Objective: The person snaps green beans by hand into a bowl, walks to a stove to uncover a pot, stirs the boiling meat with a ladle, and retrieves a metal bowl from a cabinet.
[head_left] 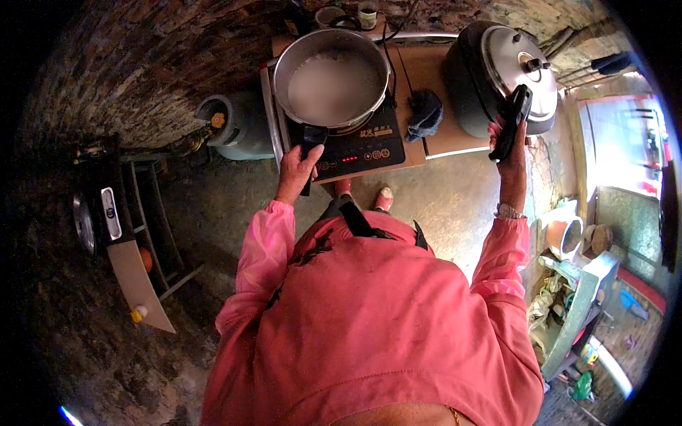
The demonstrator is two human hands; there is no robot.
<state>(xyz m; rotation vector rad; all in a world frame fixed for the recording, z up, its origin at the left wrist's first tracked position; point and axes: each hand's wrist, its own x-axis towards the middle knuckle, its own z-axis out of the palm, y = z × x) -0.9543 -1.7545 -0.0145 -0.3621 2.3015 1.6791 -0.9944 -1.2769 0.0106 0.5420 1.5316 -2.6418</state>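
My left hand (295,172) is wrapped round the black handle (310,153) of a silver pot. That pot (332,71), open at the top with cloudy, whitish contents, sits on a black induction cooker (362,142) whose red display is lit. On the right, my right hand (510,145) grips the black handle of a round metal lid (522,64). The lid is tilted, over or against the side of a large dark pot (465,78); whether they touch is unclear. A dark crumpled cloth (424,113) lies between the two pots.
Left of the cooker stands a grey gas cylinder (245,126). A wooden ladder-like frame (153,213) leans farther left, near a hanging silver lid (84,221). Cups (367,15) stand behind the pot. Shelving with assorted items (579,312) is at the lower right.
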